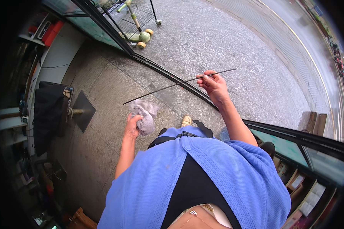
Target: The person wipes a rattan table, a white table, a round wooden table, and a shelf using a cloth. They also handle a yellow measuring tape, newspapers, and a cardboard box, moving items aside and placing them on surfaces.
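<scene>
Between the thumb and fingers of my right hand (215,87) is a thin dark rod (166,87). It slants across in front of me, its far end down to the left and a shorter piece sticking out past my fingers on the right. My left hand (132,126) grips a crumpled greyish-lilac cloth (145,121), slightly blurred at its upper part. The cloth sits just below the rod's left end; whether they touch I cannot tell.
A dark metal door track (172,75) crosses the floor under the rod. Beyond it stand a green kick scooter (137,35) and a wire cart (126,21). On my left is a stand with a dark square base (84,111); shelves with boxes (299,186) are at lower right.
</scene>
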A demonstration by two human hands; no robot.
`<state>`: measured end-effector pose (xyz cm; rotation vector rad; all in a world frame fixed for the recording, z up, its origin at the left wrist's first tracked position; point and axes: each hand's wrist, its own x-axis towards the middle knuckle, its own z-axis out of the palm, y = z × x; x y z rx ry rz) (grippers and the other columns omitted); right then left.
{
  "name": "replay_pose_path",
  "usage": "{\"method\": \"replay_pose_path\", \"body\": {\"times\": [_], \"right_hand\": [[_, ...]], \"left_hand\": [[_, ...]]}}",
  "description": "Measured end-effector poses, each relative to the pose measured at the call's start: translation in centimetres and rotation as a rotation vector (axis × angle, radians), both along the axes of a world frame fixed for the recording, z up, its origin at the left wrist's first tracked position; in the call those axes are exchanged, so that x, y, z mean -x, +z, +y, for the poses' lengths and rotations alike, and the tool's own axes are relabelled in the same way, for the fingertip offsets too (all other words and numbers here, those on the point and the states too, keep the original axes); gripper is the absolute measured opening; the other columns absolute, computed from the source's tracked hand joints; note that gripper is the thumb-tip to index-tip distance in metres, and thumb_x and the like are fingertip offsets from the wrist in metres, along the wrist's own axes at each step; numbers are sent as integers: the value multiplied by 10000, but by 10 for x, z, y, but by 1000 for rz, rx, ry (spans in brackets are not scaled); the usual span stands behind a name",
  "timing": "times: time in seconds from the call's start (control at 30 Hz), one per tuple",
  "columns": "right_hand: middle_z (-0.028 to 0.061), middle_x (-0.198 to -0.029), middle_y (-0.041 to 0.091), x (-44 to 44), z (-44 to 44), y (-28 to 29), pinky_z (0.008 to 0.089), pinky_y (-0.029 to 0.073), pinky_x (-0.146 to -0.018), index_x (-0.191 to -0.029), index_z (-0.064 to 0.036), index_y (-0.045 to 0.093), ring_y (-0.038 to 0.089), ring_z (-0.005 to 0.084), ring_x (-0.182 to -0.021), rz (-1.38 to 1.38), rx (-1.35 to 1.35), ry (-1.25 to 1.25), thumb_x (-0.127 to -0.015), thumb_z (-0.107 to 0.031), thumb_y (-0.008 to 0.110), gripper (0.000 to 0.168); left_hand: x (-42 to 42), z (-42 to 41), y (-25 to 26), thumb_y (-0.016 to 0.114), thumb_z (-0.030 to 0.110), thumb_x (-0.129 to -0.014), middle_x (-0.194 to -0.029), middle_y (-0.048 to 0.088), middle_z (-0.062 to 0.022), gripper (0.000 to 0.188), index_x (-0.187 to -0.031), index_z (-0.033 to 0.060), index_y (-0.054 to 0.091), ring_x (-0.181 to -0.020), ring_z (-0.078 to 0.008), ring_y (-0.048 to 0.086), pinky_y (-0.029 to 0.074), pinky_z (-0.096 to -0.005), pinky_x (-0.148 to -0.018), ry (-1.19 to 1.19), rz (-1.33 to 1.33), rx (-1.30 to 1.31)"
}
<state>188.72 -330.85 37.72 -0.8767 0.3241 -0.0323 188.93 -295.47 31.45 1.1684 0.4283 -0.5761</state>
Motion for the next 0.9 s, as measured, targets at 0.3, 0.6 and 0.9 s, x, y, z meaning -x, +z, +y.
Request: {"method": "replay_pose_path", "body": {"times": [0.3,0.6,0.9], "right_hand": [[171,-964,613,-72,25,4,270,517,-719,-1012,-8,476,623,180,-812,-58,1,217,-870,-42,520,153],[148,-842,632,-179,60,-1,267,519,-653,-1072,23,477,622,177,-717,-9,223,75,-850,-67,561,255],[184,-1208,499,-288,28,-46,356,494,-774,-1118,-40,552,609,265,-892,155,1449,-183,-813,-214,623,359]], "left_hand": [[-65,-39,69,517,305,-883,-1265,451,-117,531,-1288,-17,397,-1124,-183,443,310,-306,-989,-265,-551,-65],[-168,29,68,366,277,-933,-1104,573,-144,398,-1153,-24,506,-1003,-248,565,445,-379,-899,13,-106,343],[-252,140,53,405,336,-918,-1030,602,-125,407,-1099,-3,539,-909,-234,600,489,-376,-815,248,-70,292]]}}
